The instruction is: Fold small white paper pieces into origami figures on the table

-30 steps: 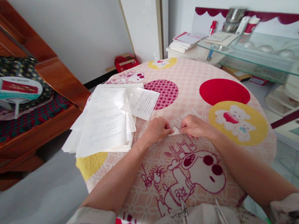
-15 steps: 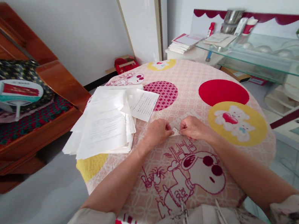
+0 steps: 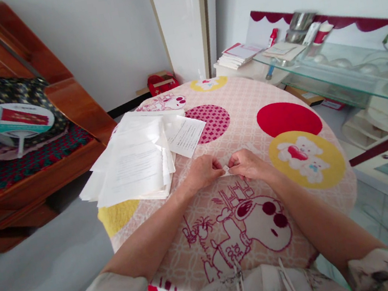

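Observation:
Between my two hands, low over the cloth, is a small piece of folded white paper (image 3: 226, 171), mostly covered by my fingers. My left hand (image 3: 205, 171) is closed with its fingertips on the paper's left side. Pinching the right side is my right hand (image 3: 247, 164), its fingertips close to those of the left. To the left of my hands lies an untidy stack of printed white sheets (image 3: 133, 168). One smaller printed sheet (image 3: 188, 135) sticks out from the stack's right side. Under everything is a round table with a pink patterned cloth (image 3: 242, 132).
At the right stands a glass-topped shelf (image 3: 347, 82) with cups and metal containers. A pile of booklets (image 3: 238, 55) sits beyond the table. To the left, a wooden bench (image 3: 81, 159) holds a bag (image 3: 28, 101) and a round hand fan (image 3: 20, 119). A red bag (image 3: 161, 84) rests on the floor behind.
My right hand has moved slightly left, so the fingertips of both hands are closer together over the small paper. The stack of sheets stays in place.

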The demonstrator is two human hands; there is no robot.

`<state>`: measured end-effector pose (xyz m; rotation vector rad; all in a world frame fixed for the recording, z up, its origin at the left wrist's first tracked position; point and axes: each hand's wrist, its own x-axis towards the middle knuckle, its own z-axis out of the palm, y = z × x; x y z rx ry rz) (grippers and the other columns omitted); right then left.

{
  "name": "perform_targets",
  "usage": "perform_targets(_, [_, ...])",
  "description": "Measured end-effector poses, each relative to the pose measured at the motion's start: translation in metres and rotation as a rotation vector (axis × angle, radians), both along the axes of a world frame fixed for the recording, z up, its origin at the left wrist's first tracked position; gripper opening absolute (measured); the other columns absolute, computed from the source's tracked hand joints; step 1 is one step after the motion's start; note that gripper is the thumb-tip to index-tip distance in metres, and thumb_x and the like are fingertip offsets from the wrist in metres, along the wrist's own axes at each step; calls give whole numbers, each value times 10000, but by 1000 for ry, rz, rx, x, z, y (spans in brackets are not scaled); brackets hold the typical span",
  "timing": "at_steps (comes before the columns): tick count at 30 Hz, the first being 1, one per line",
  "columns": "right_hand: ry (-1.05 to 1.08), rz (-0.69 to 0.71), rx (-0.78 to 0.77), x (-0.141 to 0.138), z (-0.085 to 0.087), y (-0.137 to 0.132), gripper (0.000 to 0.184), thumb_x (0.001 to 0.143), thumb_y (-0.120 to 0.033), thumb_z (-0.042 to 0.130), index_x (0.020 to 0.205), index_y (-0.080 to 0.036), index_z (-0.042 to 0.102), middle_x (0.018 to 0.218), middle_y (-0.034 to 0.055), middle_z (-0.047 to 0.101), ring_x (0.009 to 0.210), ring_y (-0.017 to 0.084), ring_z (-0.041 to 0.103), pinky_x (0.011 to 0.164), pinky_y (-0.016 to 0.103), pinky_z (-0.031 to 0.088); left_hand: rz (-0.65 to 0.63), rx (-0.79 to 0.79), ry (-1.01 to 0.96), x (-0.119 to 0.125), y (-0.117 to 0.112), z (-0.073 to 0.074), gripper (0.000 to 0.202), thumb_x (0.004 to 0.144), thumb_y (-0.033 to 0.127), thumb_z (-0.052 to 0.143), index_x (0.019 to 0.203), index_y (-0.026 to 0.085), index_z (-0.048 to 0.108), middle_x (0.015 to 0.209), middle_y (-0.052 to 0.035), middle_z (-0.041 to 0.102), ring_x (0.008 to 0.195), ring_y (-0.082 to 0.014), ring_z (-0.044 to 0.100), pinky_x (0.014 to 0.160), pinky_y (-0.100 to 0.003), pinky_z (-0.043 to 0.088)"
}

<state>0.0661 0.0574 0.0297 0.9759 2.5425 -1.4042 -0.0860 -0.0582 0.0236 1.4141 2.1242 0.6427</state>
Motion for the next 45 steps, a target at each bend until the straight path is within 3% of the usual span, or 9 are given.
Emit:
perform_targets(6, [-2,-12,-78,-2,-1,4,110,811,-141,632,712,-187,617,448,-53,522,371,89,474,388,209,324,-12,46,-152,-7,-2,-6,56,751,212,749,747,157,744,649,2,686,609,-124,602,585,-231,414])
perform_targets(11, [89,-40,-249,1,4,3,80,801,-167,633,727,-185,606,441,-80,495,357,65,412,378,194,279,-88,111,-341,-15,-4,-5,131,766,277,741,804,153,760,658,21,658,605,-95,539,560,-204,378])
perform_targets(14, [174,-25,-284,3,7,4,72,791,-201,648,737,-182,604,439,-87,490,358,61,403,380,190,276,-124,74,-404,-18,-5,-3,205,792,344,729,738,147,740,594,42,582,546,-71,457,506,-192,312])
perform_targets(16, [239,-38,-290,5,8,7,101,809,-256,662,762,-179,616,454,-82,509,362,62,417,381,187,290,-84,53,-503,-18,-5,-1,229,790,353,736,713,139,716,567,49,549,511,-63,437,487,-189,319])
perform_targets(21, [311,-110,-325,11,10,11,307,910,-432,596,757,-168,625,558,-12,624,401,80,527,369,188,343,79,98,-730,-12,-5,6,237,823,315,730,685,135,662,615,4,638,516,-71,535,505,-190,424])
perform_targets(30, [311,-62,-486,12,10,6,321,888,-456,658,756,-165,630,557,-10,636,403,91,555,381,195,417,154,119,-805,-7,-6,13,232,845,257,749,678,118,670,577,1,636,493,-63,547,490,-181,426])
perform_targets(39, [413,-108,-406,10,13,-2,296,840,-433,668,706,-175,612,513,-30,590,365,82,509,346,188,381,188,112,-962,-8,-5,14,225,797,254,828,702,105,688,620,-8,655,516,-56,555,478,-165,420])
perform_targets(45, [377,-60,-499,9,12,-4,306,822,-453,696,743,-163,638,604,19,671,469,122,620,443,226,509,158,125,-937,-7,-7,15,254,778,279,846,687,106,684,595,0,639,503,-57,556,473,-167,418])
